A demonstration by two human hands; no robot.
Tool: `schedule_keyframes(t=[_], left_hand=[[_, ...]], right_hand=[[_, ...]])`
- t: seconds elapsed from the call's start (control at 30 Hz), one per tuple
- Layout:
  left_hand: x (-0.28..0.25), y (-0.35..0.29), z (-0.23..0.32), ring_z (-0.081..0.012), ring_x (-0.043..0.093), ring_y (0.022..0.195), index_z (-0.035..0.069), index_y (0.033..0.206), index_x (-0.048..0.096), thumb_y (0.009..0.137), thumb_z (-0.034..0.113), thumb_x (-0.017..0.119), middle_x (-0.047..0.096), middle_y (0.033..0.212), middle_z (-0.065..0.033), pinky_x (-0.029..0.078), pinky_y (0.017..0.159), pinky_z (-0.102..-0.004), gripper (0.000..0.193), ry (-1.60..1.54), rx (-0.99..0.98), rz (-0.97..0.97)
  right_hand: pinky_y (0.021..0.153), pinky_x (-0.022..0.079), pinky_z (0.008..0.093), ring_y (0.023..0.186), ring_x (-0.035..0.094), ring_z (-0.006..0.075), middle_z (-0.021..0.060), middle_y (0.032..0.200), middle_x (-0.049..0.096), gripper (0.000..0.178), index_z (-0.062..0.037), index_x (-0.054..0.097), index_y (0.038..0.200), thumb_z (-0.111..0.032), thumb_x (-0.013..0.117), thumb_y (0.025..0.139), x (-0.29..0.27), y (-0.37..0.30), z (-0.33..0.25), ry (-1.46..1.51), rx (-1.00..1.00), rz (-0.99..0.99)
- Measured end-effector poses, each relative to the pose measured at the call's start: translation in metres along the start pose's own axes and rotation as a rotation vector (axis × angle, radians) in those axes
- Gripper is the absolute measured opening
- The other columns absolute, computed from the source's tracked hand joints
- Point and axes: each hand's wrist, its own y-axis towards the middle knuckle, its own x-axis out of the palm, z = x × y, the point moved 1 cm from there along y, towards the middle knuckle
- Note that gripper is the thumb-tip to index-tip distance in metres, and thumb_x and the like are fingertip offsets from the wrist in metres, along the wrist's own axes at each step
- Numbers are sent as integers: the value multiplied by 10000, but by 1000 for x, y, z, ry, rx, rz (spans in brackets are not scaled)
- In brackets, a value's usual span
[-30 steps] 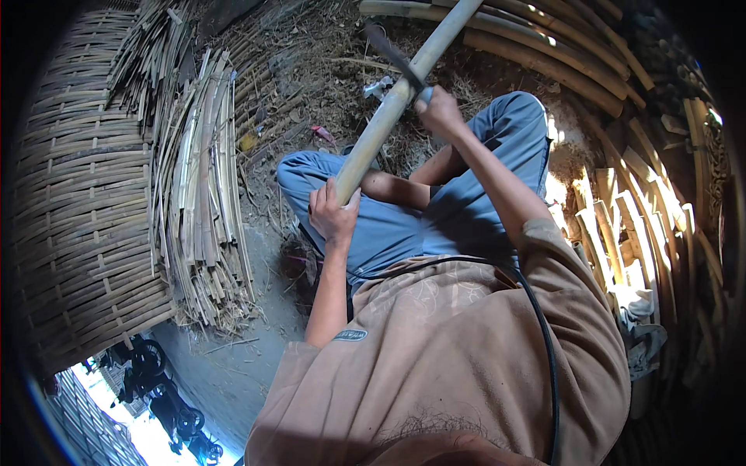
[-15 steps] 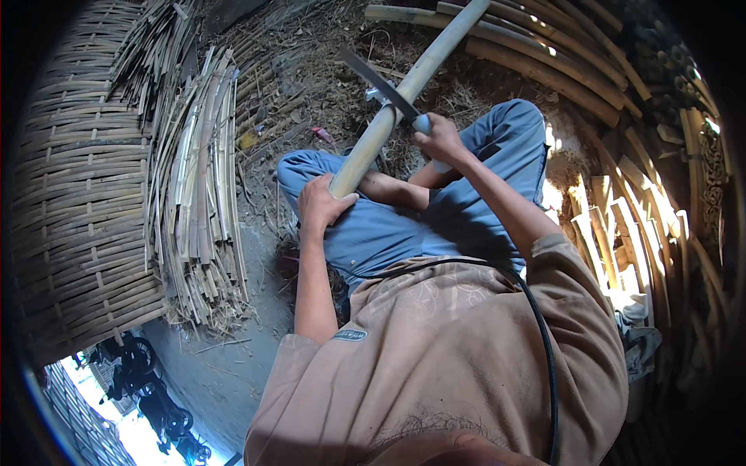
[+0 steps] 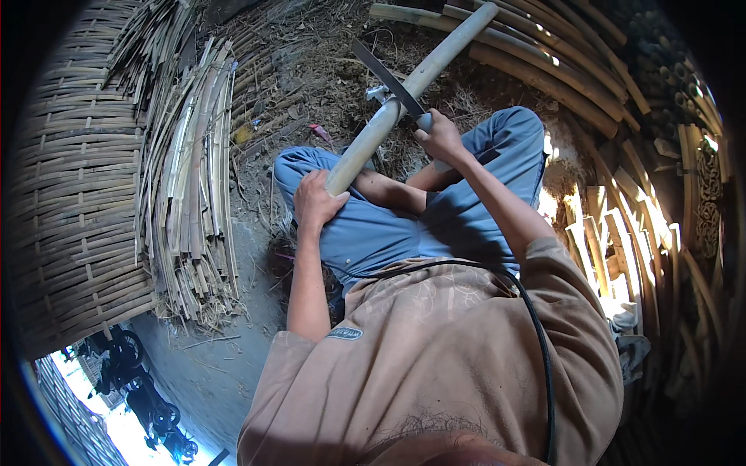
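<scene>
A pale, round bamboo pole (image 3: 373,133) slants away from my lap toward the far side. My left hand (image 3: 316,199) is closed round its near end, beside my left thigh. In my right hand (image 3: 439,137) is a large knife (image 3: 386,76) with a long dark blade and a pale blue-grey handle. The blade lies across the pole near its middle, pointing up and to the left; whether it has cut in, I cannot tell. A small whitish object (image 3: 377,94) shows by the pole, next to the blade, too small to name.
Thin bamboo strips (image 3: 190,171) lie in a bundle at left, beside a woven bamboo panel (image 3: 78,202). Thick bamboo poles (image 3: 544,74) lie at the far right, with sunlit split pieces (image 3: 614,241) nearer. A black cable (image 3: 536,326) crosses my shirt.
The knife has moved slightly away from me along the pole, and its blade is a little steeper. The left hand still grips the near end. The whole view has shifted a little.
</scene>
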Motion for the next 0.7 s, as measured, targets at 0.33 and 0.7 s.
schedule_keyframes(t=[0.33, 0.7], left_hand=[[1, 8, 3, -364, 661, 1011, 71, 988, 689, 657, 349, 844, 689, 1009, -149, 543, 871, -489, 459, -17, -1, -29], [1, 8, 20, -370, 662, 997, 70, 970, 696, 647, 340, 844, 693, 994, -150, 542, 860, -497, 447, -20, -7, -5]], right_hand=[[508, 538, 382, 575, 663, 193, 95, 754, 684, 216, -20, 629, 967, -155, 719, 823, -10, 14, 9, 442, 144, -49], [655, 580, 436, 704, 721, 299, 185, 850, 712, 282, -23, 658, 1026, -211, 723, 825, 7, 51, 40, 295, 146, 173]])
